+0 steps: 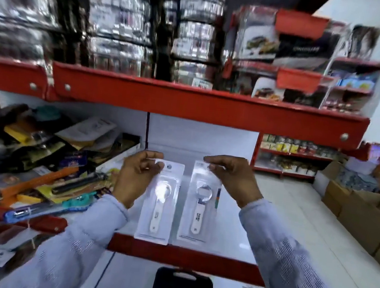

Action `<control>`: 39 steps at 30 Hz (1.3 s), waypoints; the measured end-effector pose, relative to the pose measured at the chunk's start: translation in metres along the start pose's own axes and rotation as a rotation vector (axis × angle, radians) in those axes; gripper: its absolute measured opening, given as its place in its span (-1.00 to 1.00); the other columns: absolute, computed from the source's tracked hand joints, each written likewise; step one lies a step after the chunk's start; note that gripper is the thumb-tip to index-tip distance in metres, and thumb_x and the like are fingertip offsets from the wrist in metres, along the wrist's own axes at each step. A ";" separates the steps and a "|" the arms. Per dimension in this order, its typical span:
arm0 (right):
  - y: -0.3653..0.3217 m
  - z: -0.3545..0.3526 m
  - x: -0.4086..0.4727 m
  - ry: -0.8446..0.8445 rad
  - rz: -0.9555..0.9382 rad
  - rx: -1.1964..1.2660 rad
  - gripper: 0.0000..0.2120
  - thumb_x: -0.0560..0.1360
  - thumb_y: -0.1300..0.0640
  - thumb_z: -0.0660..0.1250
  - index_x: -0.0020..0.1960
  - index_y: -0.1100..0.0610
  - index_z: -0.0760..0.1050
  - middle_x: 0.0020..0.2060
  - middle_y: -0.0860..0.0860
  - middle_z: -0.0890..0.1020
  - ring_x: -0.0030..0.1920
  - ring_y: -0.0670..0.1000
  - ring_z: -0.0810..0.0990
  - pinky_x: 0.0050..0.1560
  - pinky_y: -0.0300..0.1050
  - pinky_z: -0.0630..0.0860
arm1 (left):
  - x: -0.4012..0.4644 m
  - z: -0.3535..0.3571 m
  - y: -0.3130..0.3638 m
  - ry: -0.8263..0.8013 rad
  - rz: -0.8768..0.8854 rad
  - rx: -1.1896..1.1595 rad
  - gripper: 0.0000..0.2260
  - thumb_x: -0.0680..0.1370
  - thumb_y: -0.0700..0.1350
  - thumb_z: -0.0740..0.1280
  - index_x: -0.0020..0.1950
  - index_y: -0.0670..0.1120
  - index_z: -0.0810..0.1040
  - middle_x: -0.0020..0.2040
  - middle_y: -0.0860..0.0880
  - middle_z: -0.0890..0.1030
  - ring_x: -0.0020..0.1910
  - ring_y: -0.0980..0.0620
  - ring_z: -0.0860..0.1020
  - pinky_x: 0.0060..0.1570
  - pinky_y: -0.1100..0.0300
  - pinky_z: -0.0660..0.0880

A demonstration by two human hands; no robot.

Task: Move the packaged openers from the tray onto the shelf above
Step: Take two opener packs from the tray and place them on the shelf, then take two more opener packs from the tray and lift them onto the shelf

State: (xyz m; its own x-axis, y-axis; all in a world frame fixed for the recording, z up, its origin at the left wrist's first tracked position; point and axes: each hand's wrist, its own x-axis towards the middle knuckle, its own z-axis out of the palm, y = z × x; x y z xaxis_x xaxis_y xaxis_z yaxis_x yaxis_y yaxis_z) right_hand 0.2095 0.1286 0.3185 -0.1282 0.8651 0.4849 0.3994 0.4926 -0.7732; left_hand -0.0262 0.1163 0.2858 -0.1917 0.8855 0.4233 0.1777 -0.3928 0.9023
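Shelf: white shelf (225, 239), red lip, bare.
Left hand (136, 176): pinching left opener pack (161, 202) by its top.
Right hand (232, 179): pinching right opener pack (201, 205).
Risk: slick blister packs, fingertip hold; could slide over front edge.

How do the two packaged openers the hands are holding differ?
The left package glares, washing out its opener; the right package shows a clear metal ring. The left hand wraps its package's edge; the right hand pinches its top corner. Both hold white-handled openers upright, side by side.
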 end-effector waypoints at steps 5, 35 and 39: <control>0.042 0.025 0.034 -0.085 0.137 -0.112 -0.83 0.44 0.31 0.44 -0.01 0.14 0.71 -0.01 0.09 0.74 0.05 0.00 0.69 0.16 -0.29 0.58 | 0.047 0.015 -0.061 -0.006 -0.094 0.252 -0.81 0.44 -0.41 0.44 0.03 -0.28 0.68 -0.04 -0.23 0.74 -0.08 0.07 0.72 0.14 0.02 0.56; 0.122 0.055 -0.261 -0.076 -0.369 -0.818 -0.38 0.47 0.14 0.31 0.49 0.05 0.20 0.52 0.18 0.20 0.56 0.24 0.03 0.50 0.35 0.07 | -0.234 -0.001 -0.117 -0.584 0.559 1.082 -0.41 0.61 0.21 0.12 0.55 -0.09 0.26 0.59 -0.24 0.19 0.60 -0.28 0.08 0.43 -0.46 0.14; 0.172 0.083 -0.281 -0.400 -0.142 -0.831 -0.28 0.46 0.13 0.31 0.55 0.04 0.09 0.55 0.16 0.08 0.57 0.19 0.01 0.51 0.24 0.08 | -0.249 0.013 -0.181 -0.812 0.348 1.096 -0.37 0.62 0.27 0.05 0.60 -0.04 0.08 0.63 -0.15 0.08 0.62 -0.17 0.03 0.51 -0.26 0.02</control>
State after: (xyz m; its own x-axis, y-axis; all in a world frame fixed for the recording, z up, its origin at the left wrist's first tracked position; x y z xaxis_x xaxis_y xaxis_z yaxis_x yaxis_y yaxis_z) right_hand 0.2387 -0.0219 0.0158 -0.4672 0.8461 0.2567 0.8576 0.5043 -0.1015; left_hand 0.0016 -0.0298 0.0156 0.5530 0.8267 0.1037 0.8236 -0.5612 0.0823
